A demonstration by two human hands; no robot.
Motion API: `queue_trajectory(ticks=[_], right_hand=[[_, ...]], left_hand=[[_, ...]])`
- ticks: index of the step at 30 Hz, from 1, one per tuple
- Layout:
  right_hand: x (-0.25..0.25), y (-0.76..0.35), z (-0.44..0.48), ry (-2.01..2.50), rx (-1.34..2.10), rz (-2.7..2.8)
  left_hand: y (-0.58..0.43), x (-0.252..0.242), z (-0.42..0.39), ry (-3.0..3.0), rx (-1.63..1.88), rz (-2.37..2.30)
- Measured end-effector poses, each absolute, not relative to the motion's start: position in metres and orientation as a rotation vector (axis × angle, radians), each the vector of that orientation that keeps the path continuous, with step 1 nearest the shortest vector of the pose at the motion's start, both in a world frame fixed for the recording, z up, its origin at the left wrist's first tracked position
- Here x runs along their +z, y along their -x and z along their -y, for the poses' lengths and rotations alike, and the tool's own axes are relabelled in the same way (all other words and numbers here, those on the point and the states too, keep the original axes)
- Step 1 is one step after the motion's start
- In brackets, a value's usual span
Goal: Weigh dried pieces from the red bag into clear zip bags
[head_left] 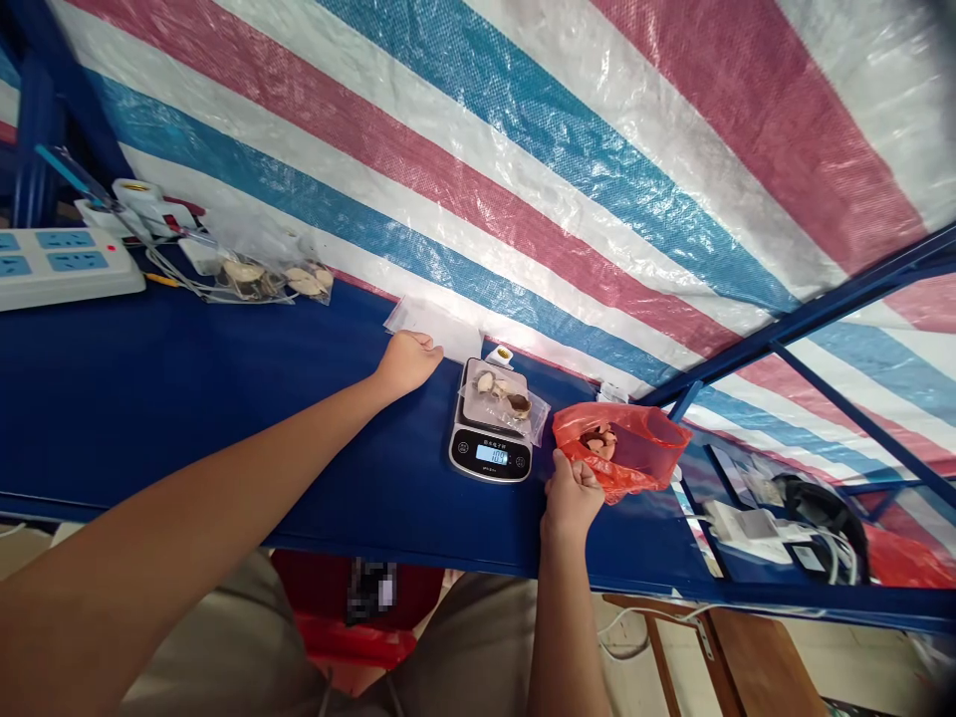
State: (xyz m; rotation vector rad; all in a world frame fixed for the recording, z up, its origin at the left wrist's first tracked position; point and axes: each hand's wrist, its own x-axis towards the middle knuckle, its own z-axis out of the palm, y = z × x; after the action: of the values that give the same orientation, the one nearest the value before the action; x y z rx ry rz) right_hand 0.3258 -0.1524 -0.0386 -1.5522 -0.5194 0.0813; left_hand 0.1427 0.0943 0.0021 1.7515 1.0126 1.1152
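In the head view, the left hand (407, 360) reaches far across the blue worktop (186, 398) and rests with fingers curled on the edge of a clear plastic bag (433, 324) lying flat against the striped tarpaulin (523, 149); whether it pinches the bag cannot be told from this angle. The right hand (572, 490) is closed on the near rim of a red plastic bag (623, 448), which sits on the worktop just right of a small digital scale (493, 423). Something pale shows inside the red bag, possibly the same pieces as on the scale. On the scale's plate lies a clear pouch (504, 396) with light and brown pieces in it, and the display is lit. At far left a white power strip (64, 264) lies on the worktop, with more filled clear bags (273, 279) beside it. To the right, white chargers and cables (769, 523) lie on a lower ledge.
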Motion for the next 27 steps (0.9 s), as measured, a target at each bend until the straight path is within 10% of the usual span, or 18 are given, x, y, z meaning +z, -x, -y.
queue_trajectory(ticks=[27], right_hand=[[-0.028, -0.315, 0.151, 1.650, 0.091, 0.489]], left_hand=[[-0.140, 0.004, -0.091, -1.719, 1.059, -0.998]])
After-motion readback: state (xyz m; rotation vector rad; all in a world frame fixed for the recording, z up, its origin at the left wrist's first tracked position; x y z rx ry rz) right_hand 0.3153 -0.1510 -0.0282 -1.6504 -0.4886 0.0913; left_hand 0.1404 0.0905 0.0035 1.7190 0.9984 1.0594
